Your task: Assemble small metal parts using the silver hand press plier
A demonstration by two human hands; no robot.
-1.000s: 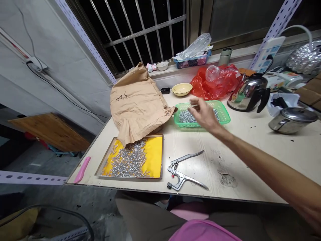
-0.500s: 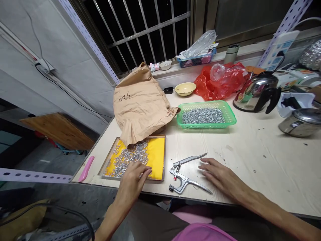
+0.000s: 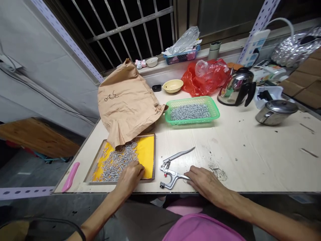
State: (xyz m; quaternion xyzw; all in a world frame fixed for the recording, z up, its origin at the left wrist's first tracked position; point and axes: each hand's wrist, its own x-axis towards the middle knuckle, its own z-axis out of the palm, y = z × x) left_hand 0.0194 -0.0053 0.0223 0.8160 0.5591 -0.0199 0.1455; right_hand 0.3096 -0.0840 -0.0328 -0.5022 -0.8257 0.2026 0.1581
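My left hand (image 3: 131,174) rests over the front edge of a shallow tray (image 3: 154,157) lined with yellow. Its fingers are curled, thumb against forefinger; whatever is in them is hidden. Several small silvery metal pieces (image 3: 116,164), pin-like in shape, lie heaped beside that hand. Right of the tray, snap-fastener pliers (image 3: 173,175) lie on the table with their handles apart. My right hand (image 3: 206,180) has its fingers closed over the end of the lower handle, hiding the tip; the upper handle is free of the hand.
A brown paper bag (image 3: 127,100) slumps over the tray's back. Behind the pliers stands a green basket (image 3: 192,121) of similar metal pieces. A pink-handled tool (image 3: 71,176) lies left. Farther back are a yellow dish (image 3: 173,86), red plastic bag (image 3: 205,78), kettle (image 3: 237,87) and lidded pot (image 3: 276,113).
My right hand has moved in from beside the pliers onto their lower handle, its fingers closing. My left hand stays at the tray. The view has swung to the right.
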